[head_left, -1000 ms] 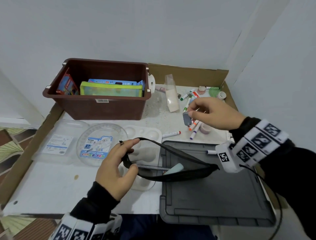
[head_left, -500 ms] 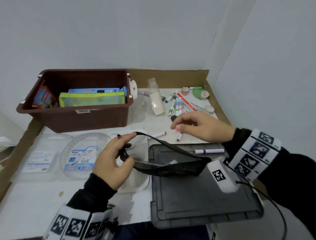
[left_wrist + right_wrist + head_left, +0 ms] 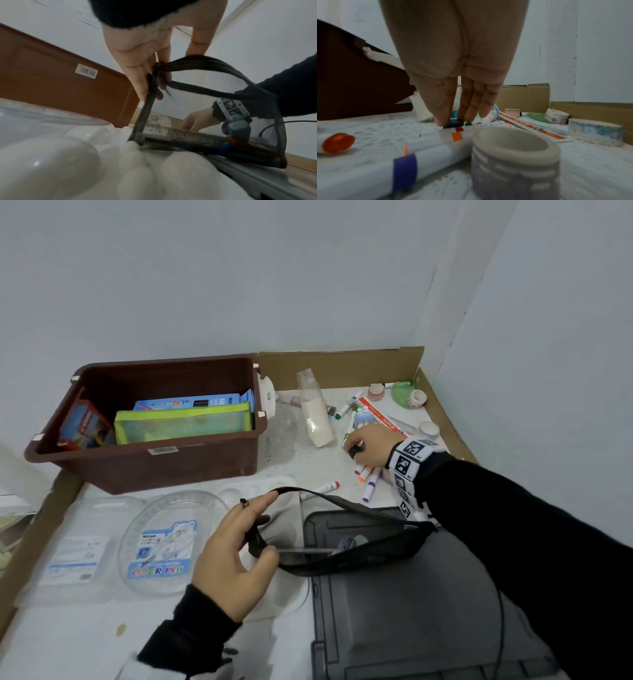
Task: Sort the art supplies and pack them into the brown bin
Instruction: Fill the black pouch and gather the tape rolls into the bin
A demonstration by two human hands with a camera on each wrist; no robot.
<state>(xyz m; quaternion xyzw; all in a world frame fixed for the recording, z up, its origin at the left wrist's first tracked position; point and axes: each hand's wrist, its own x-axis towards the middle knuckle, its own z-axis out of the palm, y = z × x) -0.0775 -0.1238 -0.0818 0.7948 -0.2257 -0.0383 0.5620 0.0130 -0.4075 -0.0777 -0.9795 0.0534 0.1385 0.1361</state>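
Observation:
The brown bin point(image 3: 144, 467) stands at the back left, holding a green zip case point(image 3: 181, 422), a blue box and a red box. My left hand point(image 3: 270, 525) grips the left end of a black mesh pouch point(image 3: 376, 556) and spreads its zip mouth wide. In the left wrist view the pouch point(image 3: 188, 86) holds a ruler point(image 3: 180, 133) and a grey-blue eraser point(image 3: 238, 128). My right hand point(image 3: 356, 446) reaches palm down into the loose markers point(image 3: 368, 477). Its thumb and fingers point(image 3: 465, 108) pinch a small dark block point(image 3: 453, 123) lying on the table.
A grey lid point(image 3: 411, 594) lies under the pouch, a white palette point(image 3: 239, 491) and a clear round pen case point(image 3: 164, 546) to its left. A clear bag of white powder point(image 3: 317, 416), a red ruler sleeve point(image 3: 383, 417) and tape rolls point(image 3: 418, 398) sit beyond. Cardboard walls edge the table.
My right hand has gone from hovering above the markers down and away into the pile, onto the dark block. The left hand keeps the pouch open. The head view has tilted up.

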